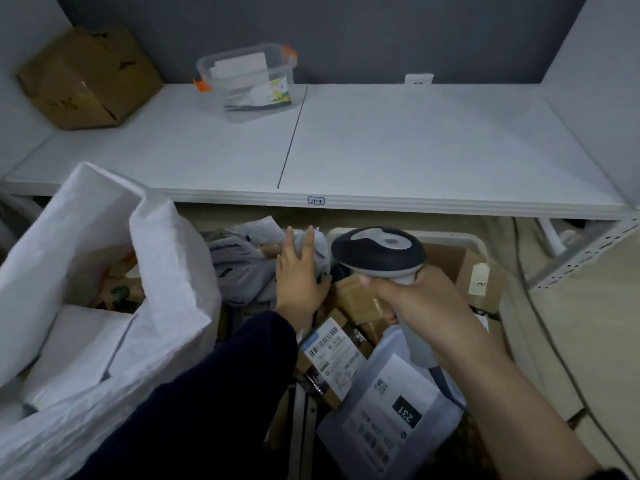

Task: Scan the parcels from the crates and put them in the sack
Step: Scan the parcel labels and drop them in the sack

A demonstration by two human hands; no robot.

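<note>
- Down below the front edge of the tabletop, both hands are over the crate, a pale-rimmed tub heaped with parcels
- Left hand, dark sleeve behind it, is reaching forward onto a small grey poly parcel at the back of the heap; fingers stretched along it, thumb low on its near side, and I can't tell whether that's a real grip or just a touch
- Right hand is wrapped tight round the handle of the scanner, its dark-and-grey head just right of the grey parcel and pointing away from the camera
- Nearer the camera, a cardboard parcel lies label-up with barcodes showing, and just beside it a white mailer marked 231
- More grey bagged parcels are piled to the left of the reaching hand
- The sack, white and woven, stands open at the left, right up against the heap, with white packets and a brown one already inside
- Up on the tabletop: a cardboard box in the far left corner and a clear tub with orange clips, papers inside
- A dark cable trails down the floor at the right
</note>
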